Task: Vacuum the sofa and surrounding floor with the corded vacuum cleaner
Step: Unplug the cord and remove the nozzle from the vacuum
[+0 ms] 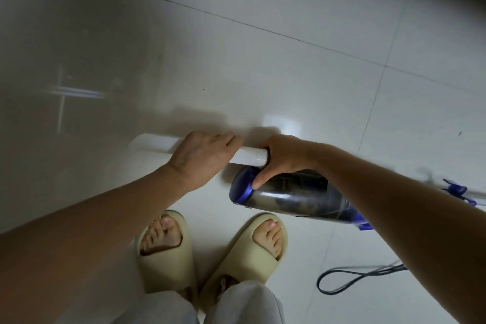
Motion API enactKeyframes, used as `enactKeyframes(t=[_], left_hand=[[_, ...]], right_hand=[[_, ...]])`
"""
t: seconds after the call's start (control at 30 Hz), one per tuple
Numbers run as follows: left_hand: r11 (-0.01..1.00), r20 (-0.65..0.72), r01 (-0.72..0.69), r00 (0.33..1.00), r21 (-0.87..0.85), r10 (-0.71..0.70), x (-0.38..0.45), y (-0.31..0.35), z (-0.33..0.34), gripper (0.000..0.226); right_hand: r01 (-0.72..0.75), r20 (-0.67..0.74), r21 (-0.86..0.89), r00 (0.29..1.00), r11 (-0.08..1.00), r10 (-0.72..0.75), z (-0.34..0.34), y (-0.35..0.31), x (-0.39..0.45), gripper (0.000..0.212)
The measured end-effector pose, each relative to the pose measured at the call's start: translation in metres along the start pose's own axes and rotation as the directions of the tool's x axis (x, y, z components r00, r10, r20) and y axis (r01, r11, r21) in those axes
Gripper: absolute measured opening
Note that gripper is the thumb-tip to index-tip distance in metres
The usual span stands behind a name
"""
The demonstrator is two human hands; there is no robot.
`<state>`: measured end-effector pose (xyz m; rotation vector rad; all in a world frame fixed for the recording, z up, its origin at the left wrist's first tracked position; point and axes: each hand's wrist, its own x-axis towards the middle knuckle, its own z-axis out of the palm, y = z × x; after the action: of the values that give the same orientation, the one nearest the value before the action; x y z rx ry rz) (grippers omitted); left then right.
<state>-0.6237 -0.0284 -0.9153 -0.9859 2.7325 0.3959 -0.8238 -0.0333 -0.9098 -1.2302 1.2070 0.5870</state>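
Observation:
I hold the corded vacuum cleaner [294, 197] level above the tiled floor [236, 60]. It has a clear dust bin with dark dirt inside and a blue end cap. A white tube [155, 142] sticks out of it to the left. My left hand [202, 155] is wrapped over the tube's middle. My right hand [284, 158] grips the joint where the tube meets the body, thumb on the blue cap. The vacuum's rear end is hidden behind my right forearm. The sofa is not in view.
My feet in beige slippers [215, 247] stand just below the vacuum. The black power cord [352, 279] lies looped on the floor at the lower right. Pale glossy tiles fill the upper part of the view, with a dark shape in the top right corner.

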Motion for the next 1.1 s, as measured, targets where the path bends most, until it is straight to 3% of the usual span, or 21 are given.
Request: enactKeyframes(t=[0.13,0.23,0.3,0.47,0.53,0.63,0.73,0.83,0.87,0.9,0.93,0.97,1.0,1.07,1.1], left_hand=[[1.000,0.073,0.005,0.997,-0.008,-0.004,0.003,0.003,-0.001,0.028],[1.000,0.292,0.030,0.956,0.001,-0.029,0.016,0.008,-0.012,0.012],[0.997,0.408,0.064,0.912,-0.034,-0.044,0.024,0.007,-0.017,0.015],[0.990,0.451,0.111,0.891,-0.087,-0.060,0.031,0.004,-0.015,0.012],[0.965,0.556,0.181,0.830,-0.188,-0.047,0.033,0.000,-0.013,0.009],[0.852,0.750,0.361,0.659,-0.380,0.056,0.036,-0.008,-0.007,0.012],[0.766,0.864,0.517,0.493,-0.382,0.098,0.036,-0.007,-0.006,0.010],[0.701,0.899,0.593,0.406,-0.396,0.165,0.040,-0.004,-0.014,0.014],[0.721,0.899,0.574,0.407,-0.388,0.160,0.041,-0.001,-0.019,0.012],[0.792,0.874,0.489,0.472,-0.365,0.111,0.040,0.004,-0.021,0.010],[0.893,0.791,0.335,0.611,-0.302,0.039,0.038,0.011,-0.021,0.009],[0.972,0.573,0.139,0.820,-0.187,-0.007,0.034,0.021,-0.014,0.011],[0.998,0.351,0.031,0.936,-0.049,-0.012,0.029,0.032,-0.011,0.018],[0.996,0.088,0.073,0.994,-0.047,-0.069,0.020,0.039,-0.005,0.030],[0.989,0.110,0.102,0.990,-0.104,-0.090,0.021,0.038,-0.003,0.026]], right_hand=[[0.055,0.085,0.025,0.995,0.998,-0.057,0.002,-0.003,0.000,0.037],[0.041,0.047,0.074,0.998,0.996,-0.045,0.006,-0.002,-0.002,0.035],[0.030,0.027,0.086,0.999,0.996,-0.033,0.007,-0.001,-0.001,0.036],[0.028,-0.006,0.094,1.000,0.995,-0.028,0.007,-0.001,0.000,0.036],[0.017,-0.017,0.095,1.000,0.995,-0.015,0.010,-0.001,-0.002,0.038],[0.019,-0.079,0.072,0.997,0.997,-0.013,0.020,-0.002,-0.007,0.041],[0.043,-0.118,0.033,0.992,0.999,-0.039,0.027,-0.002,-0.010,0.040],[0.050,-0.090,0.034,0.995,0.998,-0.047,0.027,0.000,-0.014,0.044],[0.047,-0.076,0.041,0.996,0.998,-0.044,0.026,0.000,-0.014,0.044],[0.045,-0.062,0.052,0.997,0.998,-0.042,0.025,0.001,-0.013,0.045],[0.044,-0.053,0.060,0.998,0.997,-0.041,0.023,0.001,-0.012,0.045],[0.044,-0.047,0.064,0.998,0.997,-0.041,0.020,0.001,-0.011,0.046],[0.043,-0.045,0.064,0.998,0.997,-0.040,0.018,0.002,-0.009,0.046],[0.045,-0.047,0.054,0.998,0.997,-0.043,0.015,0.000,-0.007,0.045],[0.045,-0.055,0.050,0.998,0.998,-0.043,0.015,-0.001,-0.007,0.044]])
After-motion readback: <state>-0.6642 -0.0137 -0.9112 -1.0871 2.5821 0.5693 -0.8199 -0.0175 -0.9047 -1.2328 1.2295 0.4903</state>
